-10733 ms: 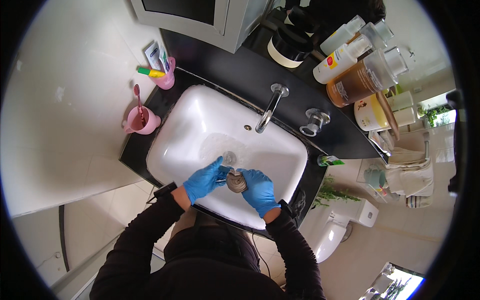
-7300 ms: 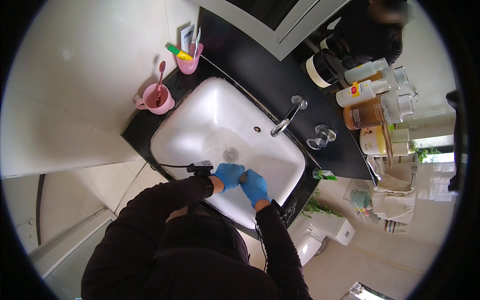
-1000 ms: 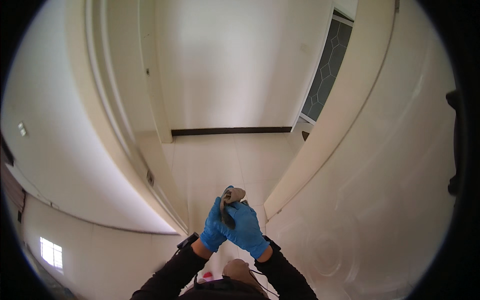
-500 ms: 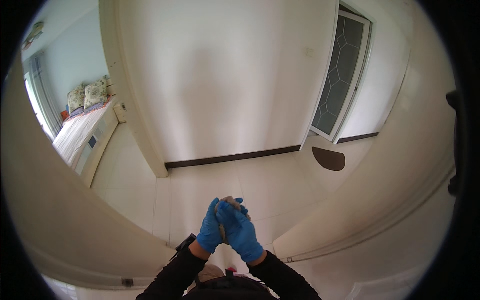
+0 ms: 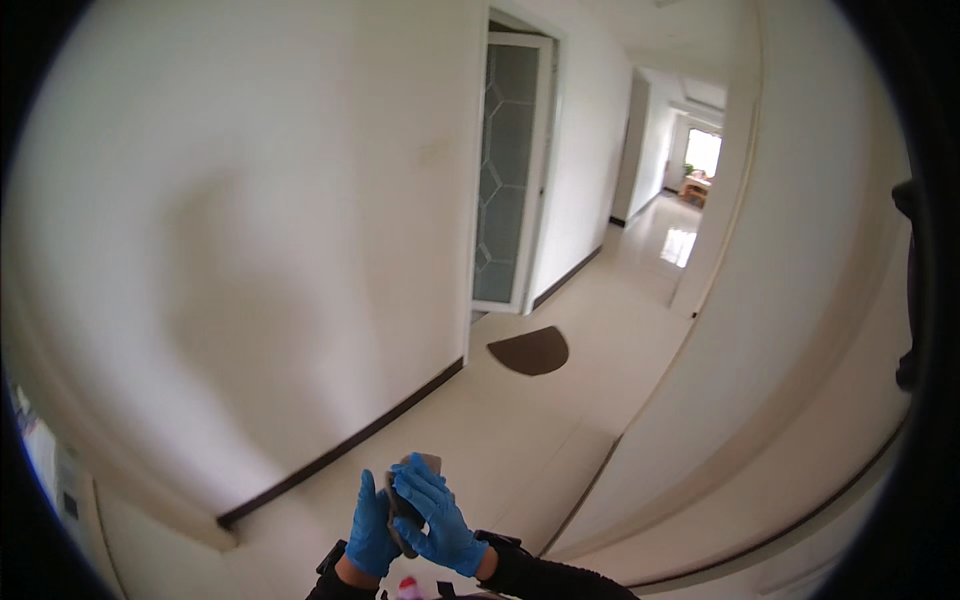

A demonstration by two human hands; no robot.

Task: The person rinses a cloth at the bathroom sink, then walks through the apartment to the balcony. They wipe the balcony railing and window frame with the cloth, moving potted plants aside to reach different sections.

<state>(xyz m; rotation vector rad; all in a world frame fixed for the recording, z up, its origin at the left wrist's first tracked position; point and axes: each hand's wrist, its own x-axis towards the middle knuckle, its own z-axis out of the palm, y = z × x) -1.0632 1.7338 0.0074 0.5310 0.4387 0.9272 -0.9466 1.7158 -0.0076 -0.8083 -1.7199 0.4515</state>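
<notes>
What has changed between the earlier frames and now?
The person has left the sink and turned right: the glass-panelled door and brown mat have shifted left in view. Nothing was visibly let go. Unchanged: the cloth stays between the blue-gloved left hand and right hand.

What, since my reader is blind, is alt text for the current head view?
A left hand and right hand, both blue-gloved, hold a grey-brown cloth. Beyond, a brown half-round mat lies on pale floor near a white-framed grey glass door.
</notes>
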